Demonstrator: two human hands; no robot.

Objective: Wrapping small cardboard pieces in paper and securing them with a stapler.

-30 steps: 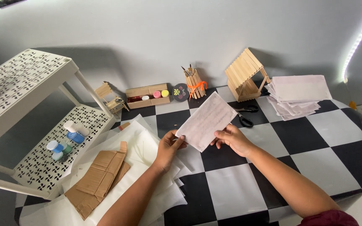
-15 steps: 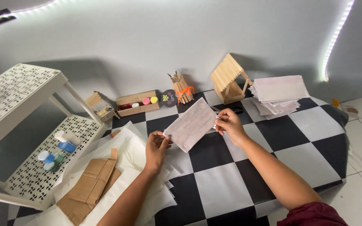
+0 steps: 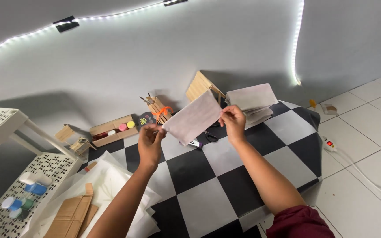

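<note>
At the mat's near left corner, white sheets (image 3: 111,185) and cardboard (image 3: 69,216) lie where they lay a second ago. The left hand (image 3: 150,143) has risen off them and now pinches the lower left corner of the paper (image 3: 194,118). That paper, held low over the mat (image 3: 208,198) a second ago, is now lifted clear and tilted, well above the checkered squares, hiding part of the stick house (image 3: 198,87) at the far edge. The right hand (image 3: 233,120) pinches its right edge. With both hands gripping, the sheet looks stretched flat for inspection, judging by the raised pose. A paper stack (image 3: 252,98) rests at the far right corner.
</note>
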